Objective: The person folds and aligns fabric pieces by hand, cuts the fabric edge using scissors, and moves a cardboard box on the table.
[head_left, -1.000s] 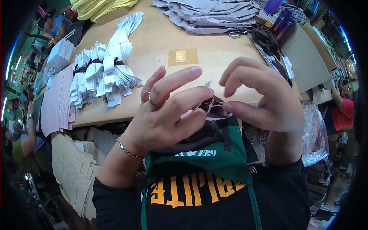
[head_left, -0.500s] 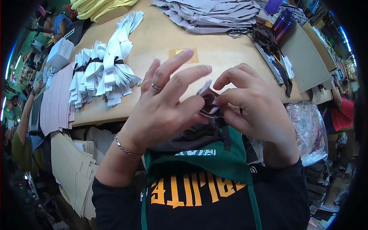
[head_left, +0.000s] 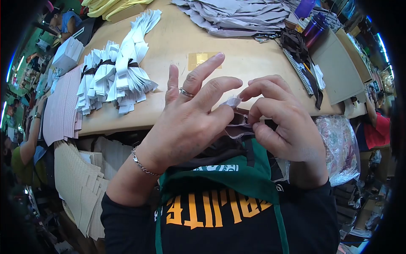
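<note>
My left hand (head_left: 192, 114), with a ring and a chain bracelet, pinches a small folded piece of lilac-grey fabric (head_left: 240, 131) between thumb and index finger; its other fingers are raised and spread. On the piece's other side, my right hand (head_left: 285, 118) has its thumb and index finger closed on the edge, the remaining fingers curled. A pale tip of the piece sticks up between the hands, and a darker fold shows inside. Much of it is hidden by my fingers. Both hands are above my green apron (head_left: 220, 178), near the table's front edge.
Bundles of white strips (head_left: 131, 80) tied with black bands lie on the table (head_left: 169, 51). Farther back are stacked grey-lilac sheets (head_left: 237, 17), scissors (head_left: 266, 38) and a purple bottle (head_left: 315, 29). A plastic-wrapped bundle (head_left: 338, 148) is at right. Other people are at both sides.
Both hands have shifted slightly right with the fabric piece. The piece has turned and its opening looks flatter. My left fingers have spread a little more.
</note>
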Tool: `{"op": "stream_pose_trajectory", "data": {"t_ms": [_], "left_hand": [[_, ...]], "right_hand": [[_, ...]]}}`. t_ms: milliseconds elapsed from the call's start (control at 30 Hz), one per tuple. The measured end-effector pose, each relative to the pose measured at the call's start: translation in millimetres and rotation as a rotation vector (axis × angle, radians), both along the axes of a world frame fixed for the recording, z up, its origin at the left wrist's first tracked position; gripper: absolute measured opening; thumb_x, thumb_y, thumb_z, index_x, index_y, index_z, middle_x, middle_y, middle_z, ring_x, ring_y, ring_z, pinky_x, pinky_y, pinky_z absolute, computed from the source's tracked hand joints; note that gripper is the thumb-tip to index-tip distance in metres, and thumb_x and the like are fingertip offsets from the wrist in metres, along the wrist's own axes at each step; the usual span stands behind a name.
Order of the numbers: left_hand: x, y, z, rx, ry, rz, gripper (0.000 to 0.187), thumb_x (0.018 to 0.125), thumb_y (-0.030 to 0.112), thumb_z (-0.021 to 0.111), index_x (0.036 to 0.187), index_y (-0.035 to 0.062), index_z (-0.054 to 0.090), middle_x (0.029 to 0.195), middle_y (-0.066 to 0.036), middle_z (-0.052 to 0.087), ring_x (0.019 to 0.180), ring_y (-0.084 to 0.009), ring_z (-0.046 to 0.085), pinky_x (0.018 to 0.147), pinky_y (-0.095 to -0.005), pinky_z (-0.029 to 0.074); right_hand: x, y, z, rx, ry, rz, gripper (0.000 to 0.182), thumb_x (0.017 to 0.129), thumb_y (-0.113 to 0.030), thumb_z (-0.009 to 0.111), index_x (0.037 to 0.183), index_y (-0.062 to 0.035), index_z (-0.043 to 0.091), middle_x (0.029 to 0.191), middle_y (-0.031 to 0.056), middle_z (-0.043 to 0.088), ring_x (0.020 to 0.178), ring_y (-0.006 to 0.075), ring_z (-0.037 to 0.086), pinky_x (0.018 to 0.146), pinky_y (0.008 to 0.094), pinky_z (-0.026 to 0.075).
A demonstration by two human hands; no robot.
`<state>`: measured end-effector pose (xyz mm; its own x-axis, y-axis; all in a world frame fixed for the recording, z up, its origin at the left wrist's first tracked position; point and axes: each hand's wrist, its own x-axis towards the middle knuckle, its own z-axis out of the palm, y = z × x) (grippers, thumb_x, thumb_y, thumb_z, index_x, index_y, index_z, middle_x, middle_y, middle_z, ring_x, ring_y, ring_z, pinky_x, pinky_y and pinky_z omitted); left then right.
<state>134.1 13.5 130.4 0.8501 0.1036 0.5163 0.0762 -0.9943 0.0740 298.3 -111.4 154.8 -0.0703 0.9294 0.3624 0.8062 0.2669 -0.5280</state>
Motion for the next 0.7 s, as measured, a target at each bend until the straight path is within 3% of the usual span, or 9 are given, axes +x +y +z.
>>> {"op": "stream_pose_trajectory", "data": {"t_ms": [133,233,333,433,533,633,700], "left_hand": [[2,1,1,-0.098,-0.003,-0.023,0.016,0.062,0.012,0.071,0.065,0.0095,0.055,0.121,-0.004,0.053,0.133,-0.0338,0.034,0.104,-0.0605,0.021],[3,2,2,-0.135,-0.010,-0.042,0.017,0.061,0.012,0.072,0.065,0.0086,0.056,0.120,-0.005,0.053,0.132,-0.0340,0.034,0.102,-0.0576,0.025],[4,5,2,-0.191,-0.020,-0.065,0.017,0.061,0.012,0.073,0.065,0.0078,0.056,0.118,-0.006,0.054,0.131,-0.0348,0.036,0.101,-0.0528,0.028],[5,8,0,-0.217,-0.021,-0.074,0.018,0.062,0.013,0.074,0.065,0.0074,0.057,0.117,-0.007,0.055,0.130,-0.0359,0.036,0.100,-0.0490,0.031],[6,11,-1,-0.213,-0.027,-0.082,0.022,0.061,0.017,0.077,0.065,0.0072,0.057,0.117,-0.008,0.055,0.129,-0.0371,0.037,0.100,-0.0479,0.031],[3,16,0,-0.221,-0.030,-0.087,0.026,0.059,0.021,0.080,0.067,0.0070,0.059,0.117,-0.010,0.054,0.129,-0.0376,0.036,0.100,-0.0480,0.031],[3,21,-1,-0.218,-0.042,-0.086,0.028,0.058,0.023,0.081,0.068,0.0069,0.060,0.117,-0.010,0.054,0.129,-0.0377,0.036,0.100,-0.0481,0.031]], "right_hand": [[1,1,-2,0.042,-0.029,0.045,0.007,0.065,-0.003,0.057,0.072,0.0004,0.056,0.103,0.0137,0.056,0.101,0.0335,0.048,0.085,0.0396,0.044],[2,0,1,0.010,-0.023,0.093,0.010,0.066,-0.006,0.061,0.072,-0.0025,0.054,0.112,0.0164,0.056,0.116,0.0368,0.043,0.094,0.0422,0.039],[1,-1,3,0.035,-0.066,0.083,0.026,0.068,-0.020,0.074,0.073,-0.0030,0.055,0.118,0.0160,0.055,0.121,0.0373,0.040,0.095,0.0432,0.038],[-1,1,-5,0.072,-0.191,-0.040,0.036,0.064,-0.030,0.078,0.074,-0.0041,0.056,0.120,0.0137,0.056,0.123,0.0374,0.040,0.096,0.0447,0.037],[3,6,-14,0.121,-0.173,-0.044,0.031,0.065,-0.026,0.077,0.074,-0.0054,0.056,0.119,0.0112,0.057,0.122,0.0370,0.041,0.096,0.0455,0.037],[6,10,-15,0.128,-0.062,0.038,0.021,0.065,-0.006,0.073,0.079,-0.0052,0.058,0.115,0.0098,0.055,0.117,0.0366,0.042,0.092,0.0441,0.040],[8,13,-17,0.127,-0.026,0.083,0.022,0.064,-0.004,0.073,0.080,-0.0052,0.057,0.115,0.0098,0.055,0.117,0.0365,0.042,0.093,0.0440,0.039]]}}
